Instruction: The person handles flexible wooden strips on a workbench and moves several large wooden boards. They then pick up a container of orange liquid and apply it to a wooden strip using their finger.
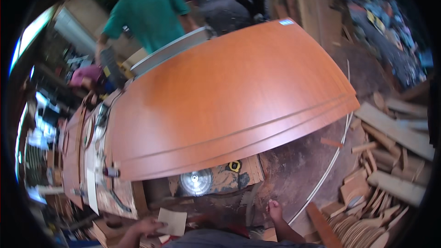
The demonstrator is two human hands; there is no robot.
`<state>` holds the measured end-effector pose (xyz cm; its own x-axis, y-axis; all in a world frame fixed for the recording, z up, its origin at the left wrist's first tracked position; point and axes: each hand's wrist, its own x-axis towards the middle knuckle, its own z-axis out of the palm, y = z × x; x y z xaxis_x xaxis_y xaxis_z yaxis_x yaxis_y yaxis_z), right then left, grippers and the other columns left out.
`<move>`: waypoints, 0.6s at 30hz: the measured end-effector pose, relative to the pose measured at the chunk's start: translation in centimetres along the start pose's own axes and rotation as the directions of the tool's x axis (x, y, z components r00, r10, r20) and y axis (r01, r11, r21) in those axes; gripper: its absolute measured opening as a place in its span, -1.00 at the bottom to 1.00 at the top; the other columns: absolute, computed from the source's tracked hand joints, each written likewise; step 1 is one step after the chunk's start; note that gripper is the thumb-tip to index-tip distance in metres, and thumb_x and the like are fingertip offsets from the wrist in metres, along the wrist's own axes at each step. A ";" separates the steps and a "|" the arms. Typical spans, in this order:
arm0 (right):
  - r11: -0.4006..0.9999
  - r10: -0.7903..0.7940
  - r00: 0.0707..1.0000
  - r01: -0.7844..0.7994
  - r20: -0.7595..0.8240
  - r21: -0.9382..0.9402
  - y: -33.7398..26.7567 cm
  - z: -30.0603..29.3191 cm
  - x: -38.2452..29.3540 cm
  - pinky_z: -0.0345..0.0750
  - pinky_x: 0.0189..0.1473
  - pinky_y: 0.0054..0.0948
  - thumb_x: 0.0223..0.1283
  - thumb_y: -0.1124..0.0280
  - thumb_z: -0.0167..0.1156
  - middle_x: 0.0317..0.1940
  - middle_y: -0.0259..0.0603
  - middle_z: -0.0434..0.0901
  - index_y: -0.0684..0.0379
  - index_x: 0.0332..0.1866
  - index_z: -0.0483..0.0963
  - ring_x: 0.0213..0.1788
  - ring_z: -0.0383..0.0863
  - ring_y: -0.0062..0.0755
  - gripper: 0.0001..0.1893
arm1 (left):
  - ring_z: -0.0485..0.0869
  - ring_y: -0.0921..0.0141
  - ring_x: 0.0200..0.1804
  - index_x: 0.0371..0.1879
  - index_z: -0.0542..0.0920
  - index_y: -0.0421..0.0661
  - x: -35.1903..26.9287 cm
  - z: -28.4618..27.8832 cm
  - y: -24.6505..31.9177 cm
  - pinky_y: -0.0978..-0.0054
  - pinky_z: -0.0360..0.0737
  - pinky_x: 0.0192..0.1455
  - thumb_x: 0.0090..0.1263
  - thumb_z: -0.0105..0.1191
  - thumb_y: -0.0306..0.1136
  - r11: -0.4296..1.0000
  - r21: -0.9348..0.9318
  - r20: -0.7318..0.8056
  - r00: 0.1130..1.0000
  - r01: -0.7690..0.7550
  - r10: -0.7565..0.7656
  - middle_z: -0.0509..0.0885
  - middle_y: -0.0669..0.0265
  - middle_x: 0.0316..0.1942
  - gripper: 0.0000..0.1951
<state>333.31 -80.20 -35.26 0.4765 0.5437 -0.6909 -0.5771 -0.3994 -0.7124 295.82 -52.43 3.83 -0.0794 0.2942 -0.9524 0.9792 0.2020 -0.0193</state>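
Observation:
Near the bottom edge, my left hand (150, 226) grips a small, flat, tan rectangular sheet (173, 221), possibly sandpaper. My right hand (274, 209) hangs over the floor with its fingers curled; nothing shows in it. Before me lie several stacked orange-brown wood-grain panels (220, 96), their near edges stepped. Beneath them, on a worn board (220, 179), are a round metal saw blade (196, 182) and a yellow and black round object (234, 166).
Across the panels stands a person in a green shirt (148, 13); another in pink (88, 75) bends at the left. Wood offcuts (386, 165) pile up at the right beside pale thin strips (322, 179). A cluttered workbench (113, 196) extends at the left.

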 end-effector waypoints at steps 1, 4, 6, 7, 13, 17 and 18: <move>1.000 -0.030 1.000 0.030 -0.009 0.009 -1.1 -0.3 -0.1 0.34 -0.55 -0.58 0.42 0.20 0.05 -0.65 -0.39 0.48 0.10 -0.50 0.41 -0.62 0.41 -0.64 -0.67 | 0.49 0.52 -0.66 -0.17 0.70 -0.06 -0.5 0.5 -0.3 0.51 0.45 -0.64 0.28 0.12 0.14 0.995 -0.041 -0.039 0.995 -0.090 0.088 0.59 0.39 -0.61 -0.53; 0.992 -0.103 0.994 0.104 0.020 -0.068 -3.7 -0.1 -0.3 0.34 -0.56 -0.58 0.40 0.23 0.06 -0.66 -0.40 0.46 0.10 -0.50 0.41 -0.63 0.38 -0.64 -0.68 | 0.52 0.57 -0.47 -0.19 0.70 -0.11 -1.2 0.9 -0.8 0.56 0.49 -0.40 0.30 0.17 0.02 0.976 -0.126 -0.034 0.984 -0.176 0.173 0.65 0.41 -0.51 -0.60; 0.989 -0.100 0.994 0.103 0.037 -0.105 -4.5 -0.4 -1.4 0.34 -0.56 -0.58 0.40 0.24 0.06 -0.66 -0.41 0.45 0.11 -0.50 0.41 -0.63 0.38 -0.64 -0.68 | 0.47 0.55 -0.62 -0.25 0.68 -0.13 -1.8 1.3 -1.5 0.50 0.40 -0.61 0.32 0.13 -0.01 0.973 -0.143 -0.065 0.983 -0.182 0.175 0.54 0.44 -0.64 -0.62; 0.975 -0.144 0.989 0.150 0.046 -0.162 -4.9 -0.1 -1.4 0.34 -0.56 -0.58 0.40 0.24 0.06 -0.67 -0.41 0.44 0.11 -0.51 0.40 -0.63 0.37 -0.64 -0.68 | 0.44 0.55 -0.68 -0.27 0.67 -0.14 -1.9 1.2 -1.9 0.48 0.34 -0.69 0.34 0.11 -0.05 0.965 -0.149 -0.042 0.977 -0.215 0.211 0.47 0.45 -0.71 -0.65; 0.921 -0.267 0.958 0.287 0.109 -0.263 -5.4 1.8 -2.0 0.33 -0.57 -0.57 0.40 0.24 0.07 -0.68 -0.40 0.40 0.10 -0.55 0.37 -0.63 0.36 -0.63 -0.65 | 0.47 0.57 -0.61 -0.27 0.67 -0.17 -1.0 1.6 -5.1 0.52 0.42 -0.57 0.37 0.09 -0.13 0.847 -0.247 -0.125 0.882 -0.471 0.454 0.55 0.44 -0.65 -0.69; 0.816 -0.329 0.932 0.362 0.151 -0.450 -5.3 3.9 -3.6 0.31 -0.58 -0.57 0.40 0.24 0.07 -0.70 -0.40 0.39 0.10 -0.59 0.34 -0.66 0.34 -0.63 -0.62 | 0.53 0.56 -0.44 -0.23 0.67 -0.22 0.1 1.4 -8.0 0.53 0.49 -0.38 0.37 0.09 -0.14 0.714 -0.331 -0.206 0.785 -0.617 0.584 0.63 0.41 -0.50 -0.67; 0.809 -0.340 0.917 0.397 0.206 -0.432 -5.2 4.3 -4.5 0.31 -0.58 -0.57 0.40 0.24 0.07 -0.70 -0.40 0.39 0.10 -0.59 0.34 -0.66 0.34 -0.63 -0.62 | 0.55 0.55 -0.39 -0.21 0.66 -0.23 0.3 1.2 -9.3 0.53 0.51 -0.32 0.38 0.08 -0.14 0.766 -0.318 -0.167 0.828 -0.559 0.535 0.65 0.41 -0.45 -0.66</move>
<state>331.29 -77.41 -27.88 0.4970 0.7869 -0.3658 0.0089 -0.4262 -0.9046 286.94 -55.36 3.37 0.4268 0.5081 -0.7481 0.7350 0.2870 0.6143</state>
